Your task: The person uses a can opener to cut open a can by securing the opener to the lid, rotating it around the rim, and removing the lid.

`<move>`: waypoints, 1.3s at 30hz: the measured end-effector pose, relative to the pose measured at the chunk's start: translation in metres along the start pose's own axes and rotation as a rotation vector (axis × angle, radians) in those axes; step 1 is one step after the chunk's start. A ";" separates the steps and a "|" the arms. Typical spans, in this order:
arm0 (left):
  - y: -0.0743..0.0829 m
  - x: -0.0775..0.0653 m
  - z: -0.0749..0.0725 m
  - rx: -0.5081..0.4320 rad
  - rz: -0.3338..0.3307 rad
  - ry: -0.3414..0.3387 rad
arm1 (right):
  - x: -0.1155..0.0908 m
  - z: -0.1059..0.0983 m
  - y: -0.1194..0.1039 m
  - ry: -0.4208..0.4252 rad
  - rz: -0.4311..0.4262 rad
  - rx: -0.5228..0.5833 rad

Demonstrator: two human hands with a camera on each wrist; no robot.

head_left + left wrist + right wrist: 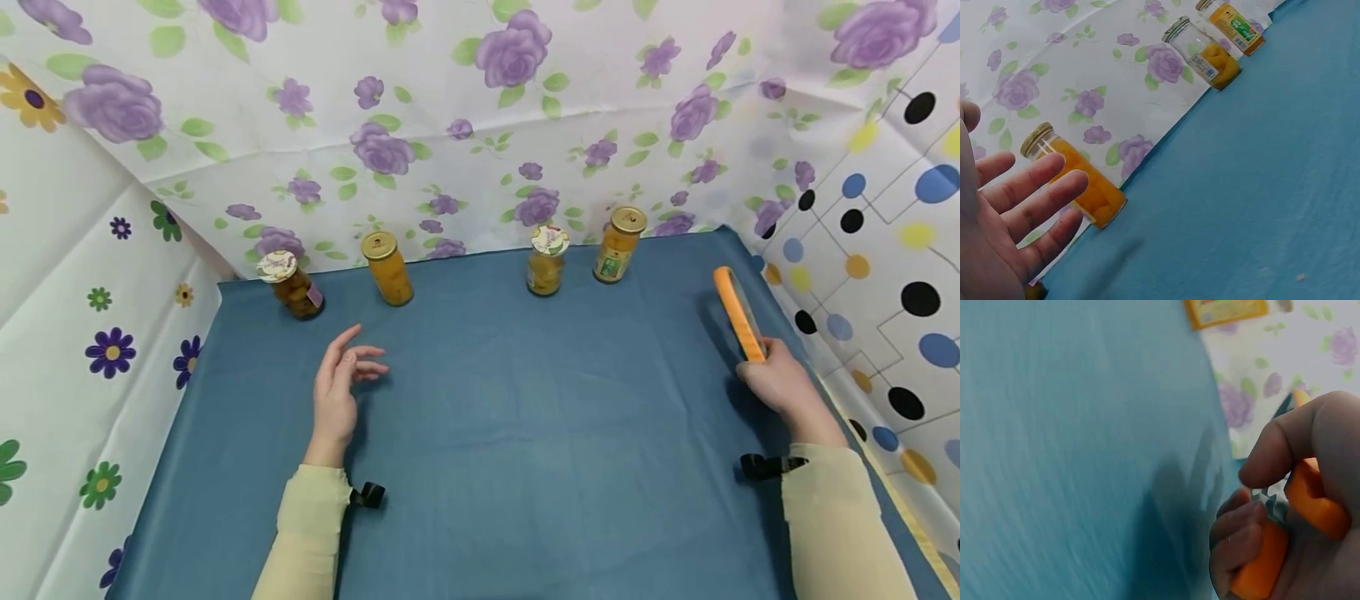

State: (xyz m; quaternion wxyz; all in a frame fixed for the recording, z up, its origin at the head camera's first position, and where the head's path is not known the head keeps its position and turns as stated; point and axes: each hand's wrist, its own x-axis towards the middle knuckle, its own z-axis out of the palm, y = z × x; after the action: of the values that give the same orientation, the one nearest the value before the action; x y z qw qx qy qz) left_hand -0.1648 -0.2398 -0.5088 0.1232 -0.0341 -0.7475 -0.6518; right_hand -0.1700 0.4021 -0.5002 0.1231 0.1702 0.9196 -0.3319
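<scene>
My right hand (780, 382) grips an orange jar opener (738, 312) at the right of the cloth, its long end pointing away from me. In the right wrist view, fingers and thumb curl round its orange legs (1262, 565), with a jagged metallic edge between them. My left hand (341, 396) is held over the cloth at the left, fingers spread and loosely bent, holding nothing. Beyond it stand a dark-filled jar (296, 287) with a patterned lid and a jar of orange fruit (388, 271) with a gold lid, which the fingers partly overlap in the left wrist view.
Farther right along the back stand a jar with a patterned lid (546, 262) and a gold-lidded jar with a yellow-green label (619, 246). Blue cloth (525, 433) covers the table. Flowered sheeting (450, 108) rises behind, and dotted sheeting (885, 250) borders the right side.
</scene>
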 end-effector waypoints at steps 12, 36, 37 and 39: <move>0.012 0.020 -0.017 -0.140 -0.043 0.351 | -0.044 0.029 -0.033 0.194 -0.076 0.312; -0.020 0.113 -0.065 0.024 -0.374 0.472 | -0.078 0.043 -0.059 0.238 -0.274 0.530; -0.021 0.116 -0.066 0.034 -0.379 0.473 | -0.079 0.043 -0.059 0.238 -0.281 0.537; -0.024 0.121 -0.067 0.054 -0.391 0.472 | -0.080 0.045 -0.060 0.240 -0.300 0.549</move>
State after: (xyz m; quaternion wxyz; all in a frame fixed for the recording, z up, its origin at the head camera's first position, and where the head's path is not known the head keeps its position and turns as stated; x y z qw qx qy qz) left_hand -0.2776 -0.3225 -0.4966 0.1666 0.2660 -0.7077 -0.6330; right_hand -0.1154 0.3112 -0.4724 -0.0869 0.0978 0.8185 -0.5594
